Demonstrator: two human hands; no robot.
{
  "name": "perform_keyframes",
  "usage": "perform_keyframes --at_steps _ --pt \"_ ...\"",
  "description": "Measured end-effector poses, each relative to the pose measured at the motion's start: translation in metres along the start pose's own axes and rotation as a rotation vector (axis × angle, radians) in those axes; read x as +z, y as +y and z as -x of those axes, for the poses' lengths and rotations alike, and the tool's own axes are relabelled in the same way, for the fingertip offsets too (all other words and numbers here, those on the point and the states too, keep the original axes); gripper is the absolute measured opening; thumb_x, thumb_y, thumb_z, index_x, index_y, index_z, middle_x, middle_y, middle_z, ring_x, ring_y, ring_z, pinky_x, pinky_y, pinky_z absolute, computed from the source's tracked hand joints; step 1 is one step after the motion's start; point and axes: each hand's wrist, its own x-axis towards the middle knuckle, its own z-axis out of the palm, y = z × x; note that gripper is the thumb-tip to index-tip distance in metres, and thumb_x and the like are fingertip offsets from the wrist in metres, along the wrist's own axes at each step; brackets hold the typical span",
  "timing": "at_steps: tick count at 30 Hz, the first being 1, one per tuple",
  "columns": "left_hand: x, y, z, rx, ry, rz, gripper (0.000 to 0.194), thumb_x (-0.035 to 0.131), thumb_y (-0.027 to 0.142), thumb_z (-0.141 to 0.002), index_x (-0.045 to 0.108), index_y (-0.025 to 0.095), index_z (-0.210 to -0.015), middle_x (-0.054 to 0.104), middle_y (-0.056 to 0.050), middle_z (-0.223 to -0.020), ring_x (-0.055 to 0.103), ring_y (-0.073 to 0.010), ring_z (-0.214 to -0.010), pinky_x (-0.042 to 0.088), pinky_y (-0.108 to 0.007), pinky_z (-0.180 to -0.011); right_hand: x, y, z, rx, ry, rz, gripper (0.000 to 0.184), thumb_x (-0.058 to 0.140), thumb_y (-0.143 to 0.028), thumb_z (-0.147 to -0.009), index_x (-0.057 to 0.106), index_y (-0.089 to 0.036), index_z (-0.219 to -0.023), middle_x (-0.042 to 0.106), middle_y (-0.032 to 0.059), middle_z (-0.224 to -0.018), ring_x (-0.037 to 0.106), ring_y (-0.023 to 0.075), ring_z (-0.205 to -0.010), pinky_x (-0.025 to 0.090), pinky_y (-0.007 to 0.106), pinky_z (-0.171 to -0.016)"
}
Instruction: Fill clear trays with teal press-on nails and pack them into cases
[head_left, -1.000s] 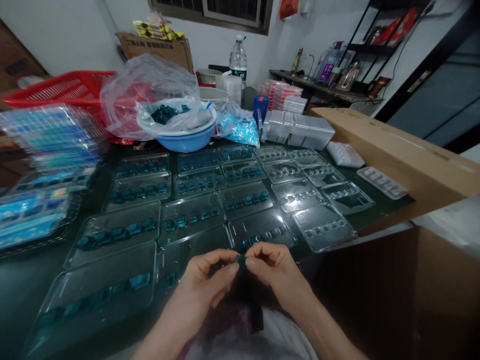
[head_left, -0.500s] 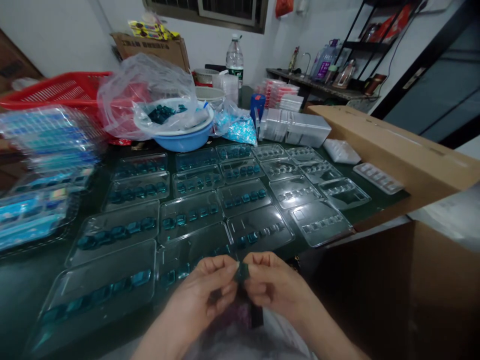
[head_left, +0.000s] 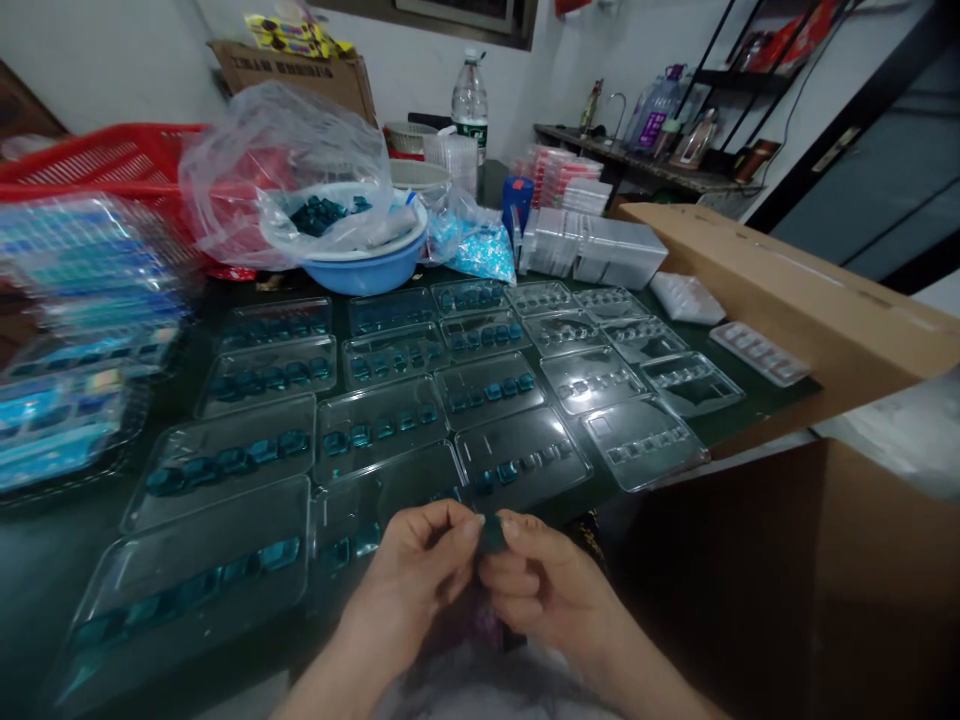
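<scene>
My left hand (head_left: pixel 420 575) and my right hand (head_left: pixel 544 580) meet at the table's near edge, fingertips pinched together on a small teal piece (head_left: pixel 491 533). Both hands hover just in front of the nearest clear plastic tray (head_left: pixel 390 500), which holds a few teal pieces. Rows of clear trays (head_left: pixel 487 390) cover the dark table; those on the left and middle hold rows of teal pieces, those on the right (head_left: pixel 645 445) hold clear ones.
A blue basin (head_left: pixel 360 270) with teal pieces under a plastic bag stands at the back. A red basket (head_left: pixel 112 165), stacked filled trays (head_left: pixel 67 300) at left, a water bottle (head_left: pixel 469 100), and an open cardboard box flap (head_left: pixel 787 290) at right.
My hands have drawn slightly nearer to me and lower, still pinching the teal piece. The view has tilted a little.
</scene>
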Motion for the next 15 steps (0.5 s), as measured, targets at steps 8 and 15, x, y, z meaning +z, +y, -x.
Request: perform_keyframes --at_steps 8,15 --pt "-0.001 0.001 -0.003 -0.111 0.008 0.199 0.027 0.054 0.030 -0.075 0.045 0.014 -0.055 0.035 0.005 -0.046 0.031 -0.0038 -0.040 0.014 -0.019 -0.039 0.011 -0.006 0.011 -0.499 0.373 0.826 0.019 0.060 -0.020 -0.072 0.056 -0.020 -0.091 0.045 -0.0038 -0.066 0.037 0.0044 -0.051 0.028 0.016 -0.044" --pt "0.006 -0.004 -0.011 -0.137 -0.044 0.189 0.029 0.054 0.031 -0.075 0.044 0.014 -0.053 0.035 0.006 -0.043 0.028 -0.0028 -0.034 0.014 -0.018 -0.035 0.015 -0.012 0.021 -0.757 0.352 1.481 0.015 0.057 -0.016 -0.073 0.061 -0.021 -0.087 0.053 -0.0007 -0.075 0.049 0.0094 -0.063 0.039 0.022 -0.057"
